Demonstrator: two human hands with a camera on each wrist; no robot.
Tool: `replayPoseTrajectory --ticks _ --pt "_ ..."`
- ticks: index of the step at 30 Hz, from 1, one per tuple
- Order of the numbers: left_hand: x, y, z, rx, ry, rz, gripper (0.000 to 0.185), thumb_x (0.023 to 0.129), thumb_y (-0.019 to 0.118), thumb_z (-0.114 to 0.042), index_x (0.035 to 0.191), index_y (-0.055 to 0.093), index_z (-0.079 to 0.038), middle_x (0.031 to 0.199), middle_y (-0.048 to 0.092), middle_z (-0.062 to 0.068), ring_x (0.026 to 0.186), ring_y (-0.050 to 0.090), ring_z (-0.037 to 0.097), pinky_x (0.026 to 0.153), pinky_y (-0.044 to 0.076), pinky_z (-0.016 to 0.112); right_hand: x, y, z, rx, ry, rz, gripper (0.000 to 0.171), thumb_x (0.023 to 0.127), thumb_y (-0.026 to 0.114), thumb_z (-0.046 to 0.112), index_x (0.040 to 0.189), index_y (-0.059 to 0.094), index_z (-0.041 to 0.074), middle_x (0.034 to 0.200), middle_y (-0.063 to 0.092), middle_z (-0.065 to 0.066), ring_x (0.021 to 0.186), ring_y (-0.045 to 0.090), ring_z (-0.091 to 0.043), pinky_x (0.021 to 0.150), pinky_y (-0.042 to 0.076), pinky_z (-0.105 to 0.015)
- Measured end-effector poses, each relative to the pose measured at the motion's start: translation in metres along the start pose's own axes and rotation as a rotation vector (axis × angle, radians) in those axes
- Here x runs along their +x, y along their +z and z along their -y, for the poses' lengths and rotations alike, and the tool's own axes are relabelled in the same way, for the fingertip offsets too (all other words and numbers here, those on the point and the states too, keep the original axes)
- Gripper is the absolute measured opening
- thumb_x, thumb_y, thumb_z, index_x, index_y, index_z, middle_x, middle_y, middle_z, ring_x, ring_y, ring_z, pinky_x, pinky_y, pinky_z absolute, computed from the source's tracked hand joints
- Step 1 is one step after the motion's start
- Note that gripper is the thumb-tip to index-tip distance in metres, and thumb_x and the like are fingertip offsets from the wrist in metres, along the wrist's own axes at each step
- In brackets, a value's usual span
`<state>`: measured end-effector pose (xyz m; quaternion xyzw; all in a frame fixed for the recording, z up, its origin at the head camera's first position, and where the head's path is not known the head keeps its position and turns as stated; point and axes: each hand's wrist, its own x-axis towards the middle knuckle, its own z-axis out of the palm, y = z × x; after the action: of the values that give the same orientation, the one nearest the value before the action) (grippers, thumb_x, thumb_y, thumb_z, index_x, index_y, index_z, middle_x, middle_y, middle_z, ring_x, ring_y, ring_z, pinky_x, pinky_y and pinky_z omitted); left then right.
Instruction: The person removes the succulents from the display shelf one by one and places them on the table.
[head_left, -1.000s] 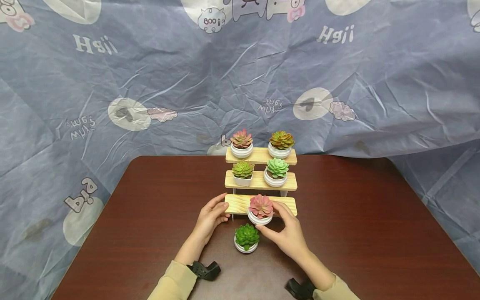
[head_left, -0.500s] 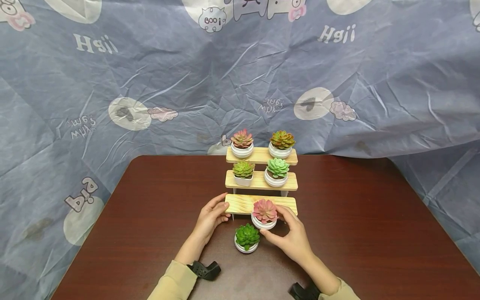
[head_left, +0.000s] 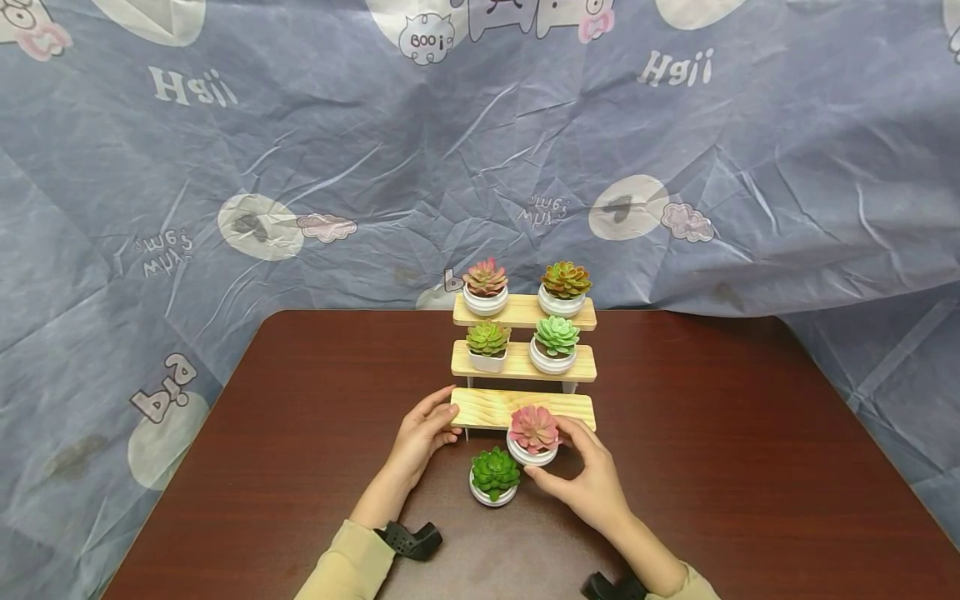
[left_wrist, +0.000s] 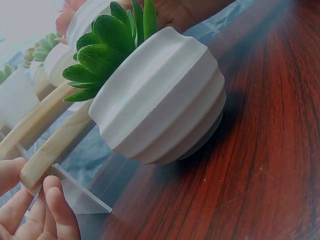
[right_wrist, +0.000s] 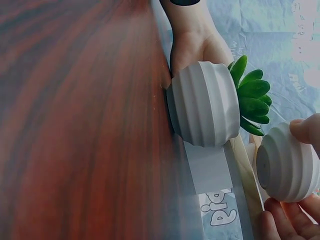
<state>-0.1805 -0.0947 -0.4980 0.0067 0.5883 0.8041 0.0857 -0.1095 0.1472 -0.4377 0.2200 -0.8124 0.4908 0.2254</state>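
Observation:
A three-tier wooden stand [head_left: 495, 407] sits mid-table with four small succulent pots on its upper two shelves. My left hand [head_left: 448, 419] grips the left end of the bare bottom shelf [left_wrist: 47, 152], thumb on top and fingers [left_wrist: 47, 215] at its edge. My right hand [head_left: 558, 454] holds a pink succulent in a ribbed white pot [head_left: 534, 433] just in front of the bottom shelf; its white pot [right_wrist: 287, 162] hangs off the table with the thumb [right_wrist: 306, 129] on it. A green succulent in a white pot [head_left: 493, 477] [left_wrist: 160, 100] [right_wrist: 205, 105] stands on the table between my hands.
The dark red wooden table [head_left: 712, 467] stretches wide to both sides of the stand. A crumpled blue printed cloth [head_left: 300, 150] hangs behind and round the table. The stand's clear leg [left_wrist: 82, 192] is next to my left fingers.
My right hand has carried the pink succulent a little to the right and lower along the front of the bottom shelf. The left hand and the green succulent have stayed put.

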Motion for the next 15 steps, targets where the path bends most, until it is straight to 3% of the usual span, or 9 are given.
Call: replayPoseTrajectory --ticks 15 --pt "-0.0005 -0.0002 -0.0002 0.011 -0.001 0.002 0.048 0.093 0.060 -0.014 0.138 0.045 -0.005 0.098 0.059 0.005 0.072 0.059 0.014 0.063 0.050 0.022 -0.0078 -0.0053 -0.0060 -0.039 -0.007 0.012 0.065 0.054 0.087 -0.002 0.112 0.060 -0.002 0.105 0.062 -0.009 0.091 0.060 -0.014 0.082 0.045 -0.019"
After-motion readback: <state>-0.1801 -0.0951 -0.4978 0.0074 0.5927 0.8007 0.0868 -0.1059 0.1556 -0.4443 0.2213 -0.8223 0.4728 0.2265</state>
